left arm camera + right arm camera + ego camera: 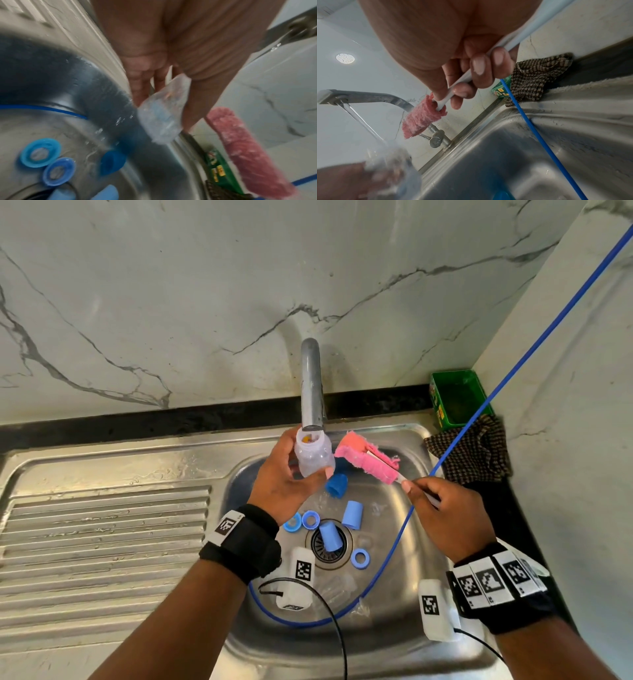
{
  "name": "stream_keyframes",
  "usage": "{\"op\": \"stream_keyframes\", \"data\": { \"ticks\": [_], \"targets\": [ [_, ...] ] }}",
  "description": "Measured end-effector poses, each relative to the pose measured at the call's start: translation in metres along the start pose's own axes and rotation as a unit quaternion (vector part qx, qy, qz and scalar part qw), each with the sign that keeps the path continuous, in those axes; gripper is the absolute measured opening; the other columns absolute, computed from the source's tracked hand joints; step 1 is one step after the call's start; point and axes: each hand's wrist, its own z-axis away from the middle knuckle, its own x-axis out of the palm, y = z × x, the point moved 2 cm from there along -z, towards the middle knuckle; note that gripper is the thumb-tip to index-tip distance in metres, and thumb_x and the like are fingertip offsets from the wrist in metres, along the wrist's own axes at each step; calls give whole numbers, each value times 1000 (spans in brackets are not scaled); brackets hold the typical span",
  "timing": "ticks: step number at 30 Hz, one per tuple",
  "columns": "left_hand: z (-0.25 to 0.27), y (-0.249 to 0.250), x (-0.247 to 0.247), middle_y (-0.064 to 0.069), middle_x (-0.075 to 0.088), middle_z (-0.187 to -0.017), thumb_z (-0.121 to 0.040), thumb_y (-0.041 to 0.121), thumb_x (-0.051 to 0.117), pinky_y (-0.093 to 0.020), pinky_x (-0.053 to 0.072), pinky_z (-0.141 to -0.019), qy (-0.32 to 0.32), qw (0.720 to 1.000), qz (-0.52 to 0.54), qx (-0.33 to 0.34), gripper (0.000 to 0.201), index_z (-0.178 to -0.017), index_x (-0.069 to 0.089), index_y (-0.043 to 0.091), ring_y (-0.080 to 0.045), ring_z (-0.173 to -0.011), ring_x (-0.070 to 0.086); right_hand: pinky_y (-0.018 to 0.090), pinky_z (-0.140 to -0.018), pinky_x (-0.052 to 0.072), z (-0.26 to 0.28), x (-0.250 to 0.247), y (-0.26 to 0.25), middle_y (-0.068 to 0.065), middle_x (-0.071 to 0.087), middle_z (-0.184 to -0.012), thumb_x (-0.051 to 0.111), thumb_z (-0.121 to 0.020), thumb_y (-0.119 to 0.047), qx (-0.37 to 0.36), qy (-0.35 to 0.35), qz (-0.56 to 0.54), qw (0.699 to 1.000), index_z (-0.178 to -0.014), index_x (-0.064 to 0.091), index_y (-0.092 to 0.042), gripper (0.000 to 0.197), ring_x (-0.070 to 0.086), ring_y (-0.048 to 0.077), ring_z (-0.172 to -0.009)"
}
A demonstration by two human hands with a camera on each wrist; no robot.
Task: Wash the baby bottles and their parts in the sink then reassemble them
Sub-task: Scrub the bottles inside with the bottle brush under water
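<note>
Head view: left hand point(286, 479) is gripping a clear baby bottle point(313, 455), mouth up right under the tap point(311, 385), over the far side of the sink point(404, 628). Right hand point(445, 513) is closing its grip round the white handle of a pink sponge brush point(364, 460), sponge end just right of the bottle, not inside. Blue caps and rings point(352, 514) are lying loose round the drain.

Left wrist view (blurry): fingers point(142, 86) are wrapping the bottle point(161, 113); the brush point(240, 142) is hanging to its right; blue parts point(40, 152) are sitting on the sink floor.

Right wrist view: fingers point(479, 70) are pinching the brush handle point(458, 88); water is running from the tap point(359, 97) into the bottle point(390, 159).

Step, as judged: filling or rinsing the bottle, washing stage, early on. Next move is calling for feeding the sponge straight into the narrow mouth (bottle held steady) and scrubbing.
</note>
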Motion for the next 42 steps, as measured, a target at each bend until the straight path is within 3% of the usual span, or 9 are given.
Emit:
{"op": "stream_keyframes", "data": {
  "ticks": [4,9,14,18,22,26,34,38,42],
  "targets": [
    [0,-21,3,1,65,-123,-75,29,87,-41,49,-106,-65,991,-93,-74,69,-133,52,18,-21,-114,63,25,-60,46,1,1,2,-13,64,-66,61,-93,-47,-3,0,-3,1000,-86,75,-21,30,62,7,-66],
    [2,9,-4,11,59,-115,-79,29,84,-6,47,-79,52,996,-70,36,64,-132,48,24,-5,-100,60,26,-62,49,1,-1,4,-12,67,-68,62,-93,-47,2,5,-15,1000,-87,75,-23,27,64,6,-69],
    [0,11,-3,5,62,-115,-77,33,86,-18,43,-87,-11,988,-154,0,63,-129,52,23,-17,-110,62,31,-65,53,2,0,2,-11,68,-69,60,-92,-50,3,1,-16,1000,-87,75,-24,31,65,6,-69],
    [0,17,-8,10,57,-113,-79,30,84,0,39,-73,61,990,-120,39,59,-124,45,31,-6,-99,56,33,-65,53,1,-1,2,-9,68,-70,61,-93,-49,8,7,-18,1000,-85,74,-23,30,65,10,-70],
    [2,20,-5,-1,64,-124,-80,33,84,-16,40,-88,-13,984,-178,1,62,-132,52,20,-16,-109,58,32,-65,49,2,-2,7,-12,65,-66,61,-93,-48,40,-2,-16,999,-83,72,-24,29,64,12,-71],
    [3,26,-5,13,57,-114,-81,34,82,-2,34,-79,57,987,-146,42,62,-133,50,23,-4,-102,51,31,-66,46,1,-6,8,-12,64,-66,63,-93,-46,51,6,-20,999,-82,71,-24,27,63,10,-71],
    [7,29,-8,10,58,-117,-82,32,81,-12,37,-86,74,986,-140,48,62,-135,51,23,-6,-104,51,35,-72,52,-3,-12,8,-7,69,-73,63,-93,-46,68,16,-26,997,-86,74,-22,27,65,17,-76],
    [9,25,-4,-2,65,-121,-81,33,82,-19,38,-87,-26,977,-211,-10,60,-132,55,20,-15,-105,58,37,-76,53,-3,-12,9,-5,71,-76,63,-94,-45,76,17,-28,997,-88,75,-21,27,65,19,-79],
    [9,24,-6,13,60,-108,-82,29,82,0,36,-79,71,985,-154,44,52,-125,53,27,-1,-94,53,35,-73,51,-4,-11,9,-7,70,-75,63,-94,-46,79,20,-30,996,-86,74,-22,27,64,17,-77]
  ]
}}
